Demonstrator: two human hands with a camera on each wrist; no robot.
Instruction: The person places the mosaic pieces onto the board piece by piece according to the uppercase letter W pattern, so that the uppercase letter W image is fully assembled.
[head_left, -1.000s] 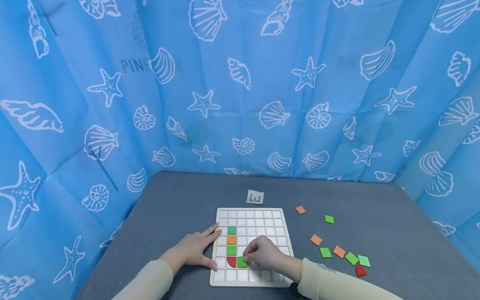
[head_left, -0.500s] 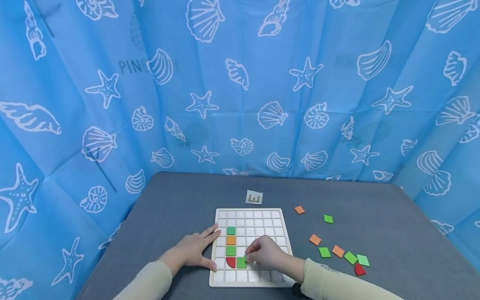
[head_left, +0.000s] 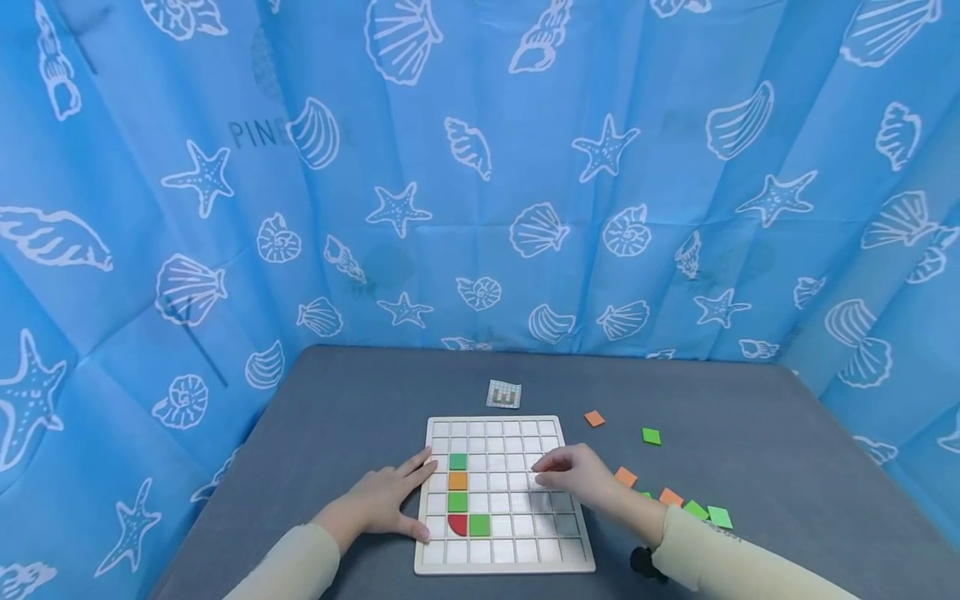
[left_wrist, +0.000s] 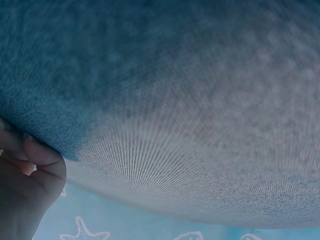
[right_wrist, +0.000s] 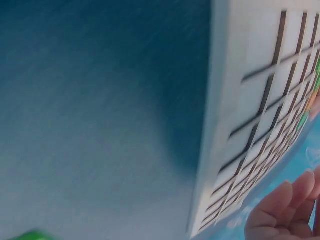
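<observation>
A white gridded board [head_left: 525, 550] lies on the table. In its left part stands a column of a green square tile [head_left: 457, 462], an orange tile [head_left: 457, 481], another green tile [head_left: 457, 502] and a red quarter-round tile [head_left: 457, 524]. Right of the red piece sits one more green tile [head_left: 480, 525]. My left hand [head_left: 375, 504] rests at the board's left edge, fingers spread and thumb on the rim. Over the board's right side hovers my right hand [head_left: 585, 477], fingers loosely bent, with nothing visible in them; the right wrist view shows those fingers [right_wrist: 280, 210] beside the board.
Behind the board lies a small patterned card [head_left: 503, 394]. Loose tiles are scattered to the right, among them an orange one [head_left: 594, 418], a green one [head_left: 651, 436] and a pale green one [head_left: 719, 517]. My right forearm partly covers some. A blue shell-print curtain [head_left: 480, 208] surrounds the table.
My right hand has left the green tile beside the red piece and moved right and away from me. That tile stays in its cell. My left hand keeps its place on the board.
</observation>
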